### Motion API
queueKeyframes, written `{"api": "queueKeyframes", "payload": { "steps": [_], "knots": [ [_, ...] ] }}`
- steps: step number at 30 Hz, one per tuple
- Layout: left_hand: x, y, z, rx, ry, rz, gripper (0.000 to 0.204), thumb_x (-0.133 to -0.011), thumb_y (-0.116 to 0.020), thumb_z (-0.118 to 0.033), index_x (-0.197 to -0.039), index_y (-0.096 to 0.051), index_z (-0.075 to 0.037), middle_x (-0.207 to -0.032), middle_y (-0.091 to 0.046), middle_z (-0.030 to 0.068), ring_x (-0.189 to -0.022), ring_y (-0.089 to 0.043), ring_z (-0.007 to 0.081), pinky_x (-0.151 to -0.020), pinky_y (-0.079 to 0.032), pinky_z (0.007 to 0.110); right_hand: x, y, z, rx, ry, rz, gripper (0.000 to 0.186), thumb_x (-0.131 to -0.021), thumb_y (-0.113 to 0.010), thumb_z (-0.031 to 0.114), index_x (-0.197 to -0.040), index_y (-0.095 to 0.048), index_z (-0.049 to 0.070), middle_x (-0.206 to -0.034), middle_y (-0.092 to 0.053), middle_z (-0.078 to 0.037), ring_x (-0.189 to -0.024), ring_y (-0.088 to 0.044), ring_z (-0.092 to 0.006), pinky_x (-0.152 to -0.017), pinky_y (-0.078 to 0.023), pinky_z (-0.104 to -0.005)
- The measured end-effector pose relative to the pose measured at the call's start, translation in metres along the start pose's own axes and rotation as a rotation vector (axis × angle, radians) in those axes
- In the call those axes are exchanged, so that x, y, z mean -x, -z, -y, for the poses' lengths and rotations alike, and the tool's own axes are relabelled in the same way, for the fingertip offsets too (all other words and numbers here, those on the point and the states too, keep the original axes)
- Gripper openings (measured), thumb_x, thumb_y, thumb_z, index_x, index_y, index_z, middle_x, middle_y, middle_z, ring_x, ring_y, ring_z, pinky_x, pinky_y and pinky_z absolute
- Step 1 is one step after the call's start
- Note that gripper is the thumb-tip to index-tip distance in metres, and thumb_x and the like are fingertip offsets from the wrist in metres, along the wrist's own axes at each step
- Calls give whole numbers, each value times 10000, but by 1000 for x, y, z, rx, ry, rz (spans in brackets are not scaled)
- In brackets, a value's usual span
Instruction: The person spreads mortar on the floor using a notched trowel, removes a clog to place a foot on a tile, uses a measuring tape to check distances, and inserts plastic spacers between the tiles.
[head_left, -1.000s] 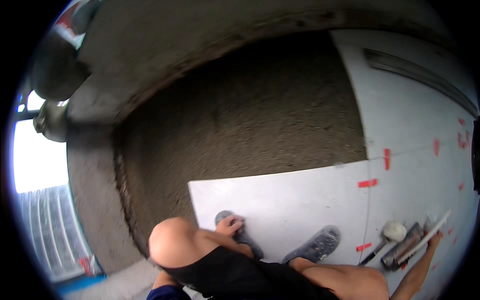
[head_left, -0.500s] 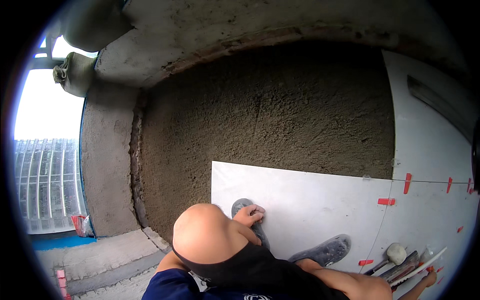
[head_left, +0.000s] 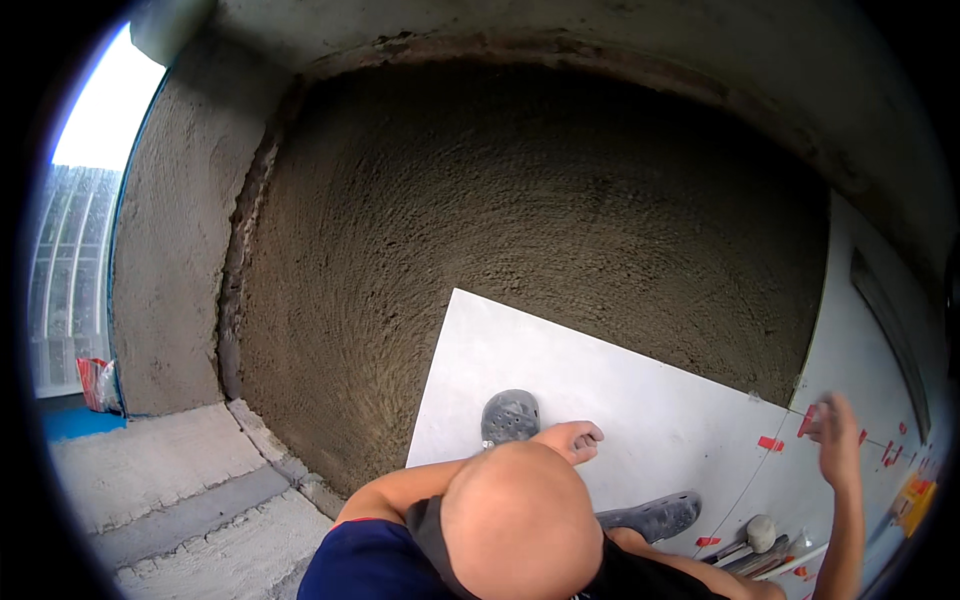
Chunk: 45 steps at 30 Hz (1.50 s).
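Note:
Over the large white tile [head_left: 640, 400], my left hand [head_left: 572, 440] hangs beside my bent knee, its fingers curled in; whatever they may hold is hidden. My right hand [head_left: 838, 435] is raised over the tiles at the right, fingers bent and somewhat apart, with nothing visible in it. Its fingertips are close to a red levelling wedge [head_left: 806, 420] at a tile joint; contact cannot be made out. Another red wedge [head_left: 770, 443] sits on the joint to its left. Damp grey-brown mortar [head_left: 560, 230] spreads beyond the tile's far and left edges.
My grey clogs [head_left: 511, 415] stand on the tile. A pale-headed mallet [head_left: 761, 532] lies among long tools at lower right. A long dark bar [head_left: 890, 330] rests on the right-hand tiles. Rough concrete [head_left: 165, 250] borders the left, with a red-and-white bag [head_left: 97, 383] beyond.
My right hand has risen from beside the tools to the wedges at the joint. My left hand has shifted right. The view has turned, and a yellow item now shows at the right rim.

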<state>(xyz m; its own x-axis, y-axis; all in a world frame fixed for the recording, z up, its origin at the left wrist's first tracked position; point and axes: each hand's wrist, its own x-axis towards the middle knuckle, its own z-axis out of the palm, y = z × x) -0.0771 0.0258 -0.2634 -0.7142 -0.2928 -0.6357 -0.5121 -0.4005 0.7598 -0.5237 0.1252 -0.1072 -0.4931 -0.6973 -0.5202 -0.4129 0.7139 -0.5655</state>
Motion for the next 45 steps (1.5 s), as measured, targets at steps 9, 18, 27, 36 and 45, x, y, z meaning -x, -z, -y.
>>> {"api": "queueKeyframes", "payload": {
  "steps": [9, 18, 27, 36, 45],
  "knots": [
    [-18, -10, 36, 48, -61, 122, 383, -939, -652, -205, -1251, -592, 9, -1171, -661, 178, -1052, -637, 279, -916, -515, 395, -78, -292, 216, 101, 611, 298, 172, -971, -656, 128, -1083, -624, 1, -871, -721, -135, -796, -713, -219, -737, -556, -336],
    [-3, 7, 51, 112, -91, 72, 408, -929, -655, -188, -1282, -580, 1, -1155, -650, 199, -973, -648, 295, -878, -527, 405, -89, -448, 252, 252, 787, 172, 100, -934, -675, 148, -972, -653, 58, -908, -653, -151, -791, -649, -390, -681, -542, -476],
    [-18, -4, 72, 223, -198, 70, 424, -931, -637, -146, -1327, -550, -22, -1149, -642, 214, -933, -649, 310, -852, -537, 434, -93, -487, 253, 423, 868, 200, 77, -936, -640, 126, -977, -638, 60, -920, -615, -141, -757, -648, -381, -647, -550, -472],
    [-26, -9, 76, 266, -185, 41, 405, -904, -653, -158, -1267, -572, 1, -1167, -636, 223, -1011, -641, 342, -901, -517, 445, -99, -488, 261, 385, 832, 303, 110, -950, -589, 88, -1038, -636, 42, -950, -616, -162, -834, -645, -401, -723, -538, -496],
    [-11, 8, 56, 251, -60, 45, 408, -905, -661, -162, -1266, -594, 17, -1154, -655, 243, -1002, -653, 363, -906, -515, 451, -88, -481, 260, 274, 751, 253, 198, -933, -668, 142, -1090, -630, 29, -1021, -610, -165, -872, -641, -392, -732, -544, -469]
  ]
}}
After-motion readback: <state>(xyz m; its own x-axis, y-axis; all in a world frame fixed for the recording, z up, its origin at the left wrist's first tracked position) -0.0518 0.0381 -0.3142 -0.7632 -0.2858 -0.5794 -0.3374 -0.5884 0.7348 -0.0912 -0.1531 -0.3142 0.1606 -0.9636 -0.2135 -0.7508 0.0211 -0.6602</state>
